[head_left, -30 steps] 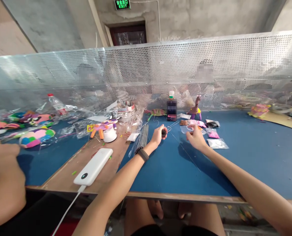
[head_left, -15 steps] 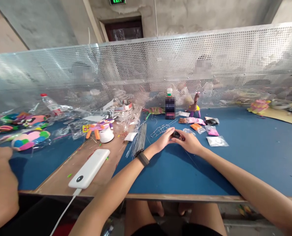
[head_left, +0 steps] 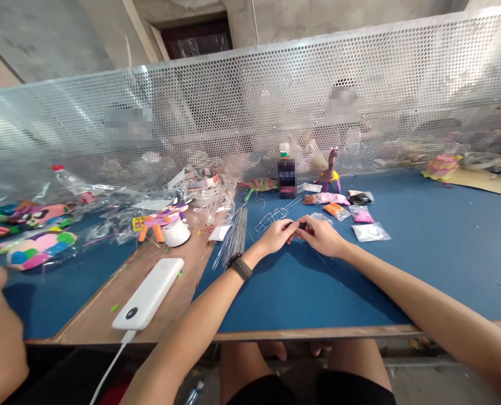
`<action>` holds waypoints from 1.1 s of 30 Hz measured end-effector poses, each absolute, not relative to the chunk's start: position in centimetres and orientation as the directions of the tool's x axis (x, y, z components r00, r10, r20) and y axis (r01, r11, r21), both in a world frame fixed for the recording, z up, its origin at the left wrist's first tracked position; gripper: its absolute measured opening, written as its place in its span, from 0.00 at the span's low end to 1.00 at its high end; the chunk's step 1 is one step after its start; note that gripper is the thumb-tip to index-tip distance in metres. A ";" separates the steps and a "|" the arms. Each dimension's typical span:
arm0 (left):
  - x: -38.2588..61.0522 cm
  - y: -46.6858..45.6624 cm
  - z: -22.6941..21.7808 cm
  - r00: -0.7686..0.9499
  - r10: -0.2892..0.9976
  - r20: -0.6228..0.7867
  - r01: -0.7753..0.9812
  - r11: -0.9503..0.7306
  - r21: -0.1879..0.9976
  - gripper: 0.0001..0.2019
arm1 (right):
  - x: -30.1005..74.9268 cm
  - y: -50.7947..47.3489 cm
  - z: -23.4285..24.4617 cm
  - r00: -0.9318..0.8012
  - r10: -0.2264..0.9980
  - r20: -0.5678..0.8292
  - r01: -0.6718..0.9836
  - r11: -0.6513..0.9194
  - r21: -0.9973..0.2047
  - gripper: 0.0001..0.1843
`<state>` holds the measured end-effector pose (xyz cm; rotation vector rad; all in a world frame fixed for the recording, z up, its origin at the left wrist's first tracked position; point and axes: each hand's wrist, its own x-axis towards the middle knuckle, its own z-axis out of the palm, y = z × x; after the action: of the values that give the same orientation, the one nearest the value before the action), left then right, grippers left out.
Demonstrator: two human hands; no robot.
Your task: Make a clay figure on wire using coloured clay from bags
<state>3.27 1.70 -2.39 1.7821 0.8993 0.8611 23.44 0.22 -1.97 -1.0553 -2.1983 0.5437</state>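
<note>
I hold the left hand (head_left: 279,235) and the right hand (head_left: 323,235) with fingertips meeting, fingers drawn narrow around a small dark lump (head_left: 302,225). The lump is located between the fingertips, above the blue tabletop (head_left: 385,287); its full shape is hidden from me. Just beyond the left hand, a bent wire frame (head_left: 270,219) lies on this surface. To its left, I identify a bundle of straight wires (head_left: 235,239). Small packets of coloured material lie beyond the right hand, the white packet (head_left: 370,232) nearest the edge. A bare brown board (head_left: 94,306) divides the blue surface and carries a white power bank (head_left: 149,292). A perforated metal screen (head_left: 250,107) spans the rear. Behind it, I see a grey concrete wall (head_left: 301,22) and a dark doorway (head_left: 197,40).
</note>
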 end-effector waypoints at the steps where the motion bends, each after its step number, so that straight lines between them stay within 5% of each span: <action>1: 3.1 1.8 -2.6 0.469 0.864 0.185 0.232 -0.322 0.918 0.23 | 23.5 0.2 -2.0 -0.486 0.798 0.357 0.537 0.595 -0.598 0.14; 5: 2.9 2.2 -3.3 0.400 0.896 0.195 0.317 -0.334 0.888 0.16 | 24.0 0.4 -1.8 -0.482 0.805 0.346 0.579 0.589 -0.564 0.34; 12: 3.4 2.6 -3.4 0.382 0.923 0.055 0.114 -0.106 0.988 0.14 | 25.6 2.5 -1.8 -0.322 0.848 0.421 0.722 0.508 -0.471 0.18; 16: 3.5 2.1 -3.3 0.359 0.925 0.122 0.207 -0.206 0.956 0.19 | 26.9 3.9 -2.6 -0.309 0.793 0.524 0.805 0.512 -0.300 0.22; 21: 3.6 1.4 -3.1 0.323 0.918 0.231 0.341 -0.340 0.876 0.20 | 27.7 5.0 -3.9 -0.253 0.898 0.360 0.933 0.325 -0.156 0.33; 33: 4.1 1.1 -2.6 0.372 0.898 0.236 0.359 -0.374 0.855 0.10 | 27.6 5.9 -4.5 -0.180 0.954 0.238 0.956 0.226 -0.184 0.35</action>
<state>4.11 1.14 -2.63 1.9090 1.0876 0.9450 27.61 5.92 -4.53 -1.7847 -2.2043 -0.0095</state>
